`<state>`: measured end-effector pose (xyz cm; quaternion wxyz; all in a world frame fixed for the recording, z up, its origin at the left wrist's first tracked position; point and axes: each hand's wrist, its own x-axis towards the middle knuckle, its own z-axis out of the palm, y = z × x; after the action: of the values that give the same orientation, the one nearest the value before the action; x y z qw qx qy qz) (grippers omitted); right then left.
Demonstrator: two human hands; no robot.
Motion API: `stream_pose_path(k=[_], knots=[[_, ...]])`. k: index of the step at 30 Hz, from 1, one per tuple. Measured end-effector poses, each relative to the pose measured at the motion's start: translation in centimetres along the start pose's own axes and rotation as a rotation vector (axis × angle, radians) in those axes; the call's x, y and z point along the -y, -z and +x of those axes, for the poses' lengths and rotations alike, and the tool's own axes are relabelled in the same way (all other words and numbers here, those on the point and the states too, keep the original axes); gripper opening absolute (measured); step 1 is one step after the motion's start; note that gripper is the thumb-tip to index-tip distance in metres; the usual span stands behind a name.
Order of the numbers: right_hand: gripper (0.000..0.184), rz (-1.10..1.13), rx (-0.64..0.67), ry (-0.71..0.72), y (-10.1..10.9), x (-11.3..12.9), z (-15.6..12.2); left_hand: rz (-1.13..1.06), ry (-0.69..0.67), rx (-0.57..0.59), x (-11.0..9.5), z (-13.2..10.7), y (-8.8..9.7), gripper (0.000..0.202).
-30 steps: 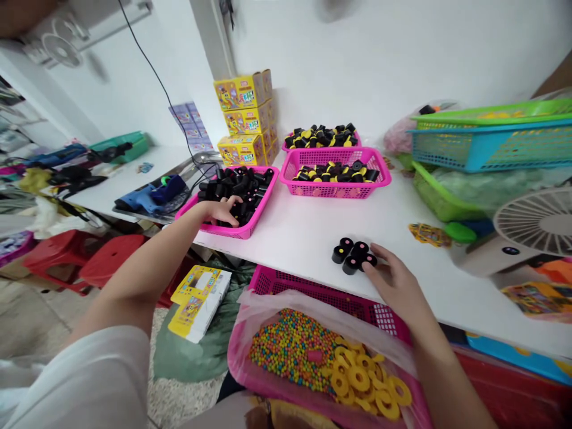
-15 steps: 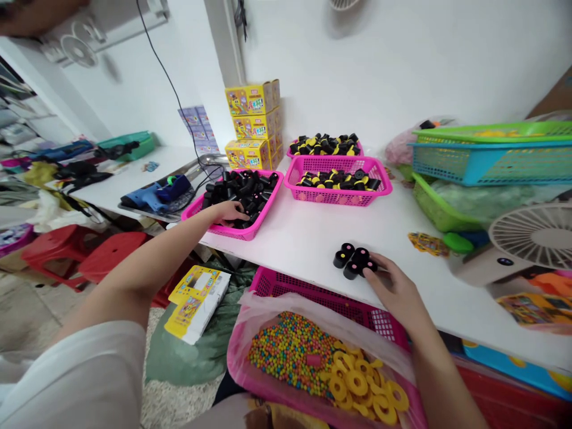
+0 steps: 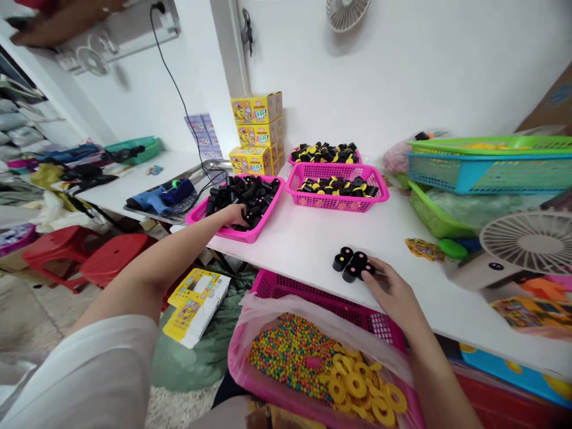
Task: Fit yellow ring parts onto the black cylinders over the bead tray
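Observation:
My left hand (image 3: 236, 215) reaches into a pink basket (image 3: 250, 236) heaped with black plastic cups (image 3: 243, 189). Its fingers curl down among the cups, and the tips are hidden, so what they grip is unclear. On the white table, my right hand (image 3: 389, 283) has thumb and fingers around the nearest of several short black cylinders (image 3: 351, 272). These stand upright in a tight cluster, with pink or yellow dots showing on top.
Pink baskets (image 3: 337, 205) of black-and-yellow pieces stand farther back. Below the table edge, a lined pink basket (image 3: 236, 351) holds coloured beads (image 3: 290, 351) and yellow rings (image 3: 356, 384). Yellow boxes (image 3: 254, 136) are stacked by the wall; a fan (image 3: 536, 244) stands right.
The view has tilted up slightly, so the table's far side sits lower. My left fingers look more curled in the basket. My right hand stays at the black cylinders.

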<state>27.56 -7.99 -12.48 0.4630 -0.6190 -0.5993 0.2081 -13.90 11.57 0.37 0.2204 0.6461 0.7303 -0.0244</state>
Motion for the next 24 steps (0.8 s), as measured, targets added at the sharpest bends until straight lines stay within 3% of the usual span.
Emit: stream_pose_path(k=[7, 12, 15, 18, 21, 23, 24], knots=[[0.062, 0.044, -0.002, 0.003, 0.0, -0.1, 0.0, -0.144, 0.019, 0.004, 0.3, -0.5, 1.0, 0.036], [0.067, 0.13, -0.035, -0.039, 0.1, -0.5, 0.2, -0.379, 0.017, -0.075, 1.8, -1.0, 3.2, 0.033], [0.063, 0.217, -0.11, -0.07, 0.3, -0.8, 0.3, -0.589, -0.047, -0.104, 2.3, -2.4, 4.8, 0.051], [0.052, 0.286, -0.298, -0.086, 0.7, -0.6, 0.0, -0.827, -0.202, -0.063, 1.7, -5.0, 5.5, 0.062], [0.034, 0.252, -0.522, 0.038, 0.9, 1.2, -0.7, -1.017, -0.382, 0.054, -0.1, -8.0, 4.0, 0.064], [0.024, 0.23, -0.479, 0.169, 0.7, 3.8, -1.0, -1.104, -0.486, 0.194, -2.0, -9.7, 1.7, 0.065], [0.02, 0.255, -0.371, 0.216, 0.3, 5.4, -1.0, -1.143, -0.534, 0.283, -3.0, -10.5, 0.2, 0.066]])
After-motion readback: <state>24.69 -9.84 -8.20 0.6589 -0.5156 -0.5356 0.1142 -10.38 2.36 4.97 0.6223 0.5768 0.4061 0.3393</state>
